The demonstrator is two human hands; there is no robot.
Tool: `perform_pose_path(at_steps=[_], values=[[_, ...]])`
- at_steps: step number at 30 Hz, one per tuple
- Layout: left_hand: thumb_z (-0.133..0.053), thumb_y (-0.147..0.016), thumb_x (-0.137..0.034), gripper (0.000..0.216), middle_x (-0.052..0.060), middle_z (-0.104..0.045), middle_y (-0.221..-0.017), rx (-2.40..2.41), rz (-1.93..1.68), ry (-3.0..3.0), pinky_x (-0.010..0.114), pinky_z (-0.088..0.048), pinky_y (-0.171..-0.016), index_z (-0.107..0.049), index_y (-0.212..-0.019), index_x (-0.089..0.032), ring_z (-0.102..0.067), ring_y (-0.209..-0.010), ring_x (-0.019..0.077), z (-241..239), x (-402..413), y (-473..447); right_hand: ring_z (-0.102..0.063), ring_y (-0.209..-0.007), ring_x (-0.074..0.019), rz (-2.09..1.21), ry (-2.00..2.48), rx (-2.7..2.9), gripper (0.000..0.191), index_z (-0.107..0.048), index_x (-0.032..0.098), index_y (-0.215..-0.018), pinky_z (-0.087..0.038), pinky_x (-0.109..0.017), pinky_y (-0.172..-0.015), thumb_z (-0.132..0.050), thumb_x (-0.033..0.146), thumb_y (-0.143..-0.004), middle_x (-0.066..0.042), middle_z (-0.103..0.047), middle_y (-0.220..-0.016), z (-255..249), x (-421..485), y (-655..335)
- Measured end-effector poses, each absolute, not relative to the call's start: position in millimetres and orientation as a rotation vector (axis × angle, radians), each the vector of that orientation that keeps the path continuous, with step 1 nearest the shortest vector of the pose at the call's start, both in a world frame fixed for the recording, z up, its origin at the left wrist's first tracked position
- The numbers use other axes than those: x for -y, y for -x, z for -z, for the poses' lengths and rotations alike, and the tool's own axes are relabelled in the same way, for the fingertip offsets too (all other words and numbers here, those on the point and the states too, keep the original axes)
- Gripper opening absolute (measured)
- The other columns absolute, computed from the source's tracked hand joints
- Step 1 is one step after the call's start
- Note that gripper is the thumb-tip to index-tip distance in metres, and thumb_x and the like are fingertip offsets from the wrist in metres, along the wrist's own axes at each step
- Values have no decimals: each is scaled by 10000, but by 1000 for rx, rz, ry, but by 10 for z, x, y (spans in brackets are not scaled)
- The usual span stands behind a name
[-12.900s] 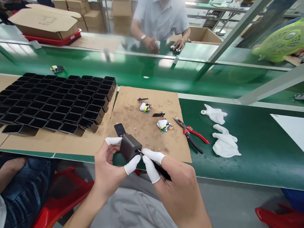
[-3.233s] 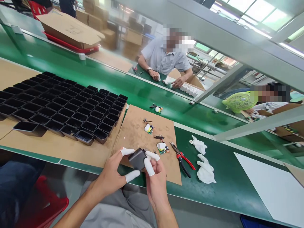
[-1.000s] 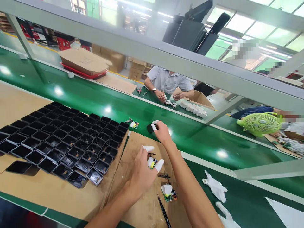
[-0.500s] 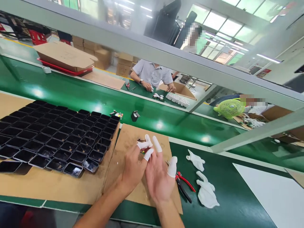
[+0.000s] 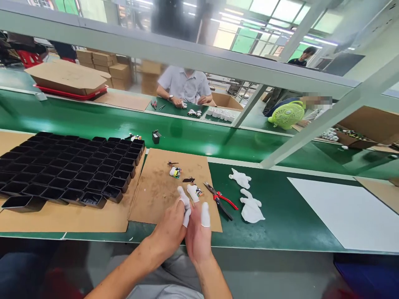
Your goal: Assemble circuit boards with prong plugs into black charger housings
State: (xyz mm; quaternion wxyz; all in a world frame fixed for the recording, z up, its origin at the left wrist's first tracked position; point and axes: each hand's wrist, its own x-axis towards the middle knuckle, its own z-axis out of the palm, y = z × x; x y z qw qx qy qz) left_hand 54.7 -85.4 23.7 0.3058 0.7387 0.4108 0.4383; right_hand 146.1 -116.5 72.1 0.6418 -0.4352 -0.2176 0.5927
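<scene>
Left hand (image 5: 170,228) and right hand (image 5: 198,236) press together over the cardboard sheet (image 5: 156,195), fingers loosely extended, holding nothing. Nearest, a small circuit board (image 5: 193,192) lies just beyond their fingertips.

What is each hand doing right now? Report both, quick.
Left hand: open, holds nothing, fingertips against the right hand.
Right hand: open, holds nothing, above the cardboard sheet beside a small circuit board.

left hand (image 5: 170,230), right hand (image 5: 197,238), pressed together, fingers up
</scene>
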Motion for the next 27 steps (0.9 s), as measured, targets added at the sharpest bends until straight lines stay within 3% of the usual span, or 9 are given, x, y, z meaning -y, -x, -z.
perform_pose_path(at_steps=[3, 6, 9, 12, 17, 21, 24, 25, 27], values=[[-520, -1050, -144, 172, 51, -751, -959, -1075, -1177, -1939, 356, -595, -734, -648, -1029, -258, -720, -833, 243, -191, 1063, -565, -798, -1283, -298, -1221, 1152, 521, 708, -803, 322, -1371, -555, -498, -1248, -931, 765, -835, -73, -883, -1344, -588, 1220, -1537], [-500, -1128, -212, 183, 54, -746, -969, -1150, -1256, -1858, 343, -593, -784, -682, -1122, -233, -703, -835, 219, -233, 1220, -505, -799, -945, -210, -1021, 1197, 495, 666, -766, 284, -1371, -653, -358, -956, -987, 622, -841, -16, -884, -1007, -525, 1326, -1655], [-543, -1185, -358, 228, 62, -768, -1035, -1202, -1207, -1606, 327, -595, -859, -718, -1183, -212, -713, -901, 204, -402, 1233, -413, -550, -558, -111, -1004, 1164, 449, 697, -700, 255, -1455, -504, -204, -568, -954, 592, -900, 105, -658, -626, -555, 1496, -1787], [-722, -1103, -525, 327, 55, -786, -1027, -881, -853, -1398, 320, -597, -901, -782, -1092, -204, -729, -947, 213, -577, 1128, -367, -299, -404, -77, -1185, 1166, 496, 814, -592, 239, -1588, -293, -162, -378, -893, 650, -952, 156, -520, -512, -619, 1675, -1875], [-748, -1087, -546, 380, 62, -758, -1016, -652, -697, -1361, 320, -592, -949, -794, -986, -182, -711, -969, 210, -575, 1085, -429, -323, -339, -76, -1320, 1231, 529, 863, -569, 230, -1618, -272, -142, -299, -857, 706, -958, 129, -568, -500, -588, 1812, -1948], [-729, -1090, -484, 318, 65, -744, -1005, -666, -791, -1495, 312, -599, -922, -746, -961, -194, -669, -942, 205, -544, 1059, -542, -323, -312, -63, -1417, 1163, 538, 685, -698, 219, -1456, -271, -143, -313, -837, 696, -984, 133, -525, -463, -511, 1704, -1977], [-735, -1086, -410, 240, 53, -750, -943, -699, -894, -1605, 303, -614, -851, -738, -952, -211, -672, -879, 198, -659, 964, -481, -329, -308, -57, -1402, 1027, 661, 496, -798, 240, -1255, -279, -160, -360, -869, 649, -983, 122, -495, -432, -755, 1588, -2071], [-732, -1094, -388, 211, 52, -755, -931, -737, -973, -1630, 304, -622, -820, -747, -970, -218, -680, -856, 197, -715, 966, -393, -368, -338, -60, -1328, 999, 708, 417, -821, 249, -1162, -323, -171, -394, -899, 613, -973, 107, -515, -448, -921, 1582, -2133], [-731, -1114, -374, 160, 59, -782, -972, -869, -1205, -1632, 326, -652, -801, -772, -1058, -230, -711, -850, 199, -829, 1104, -111, -540, -456, -103, -1069, 935, 776, 347, -815, 250, -936, -528, -244, -508, -928, 577, -963, 57, -611, -540, -1320, 1656, -2302]])
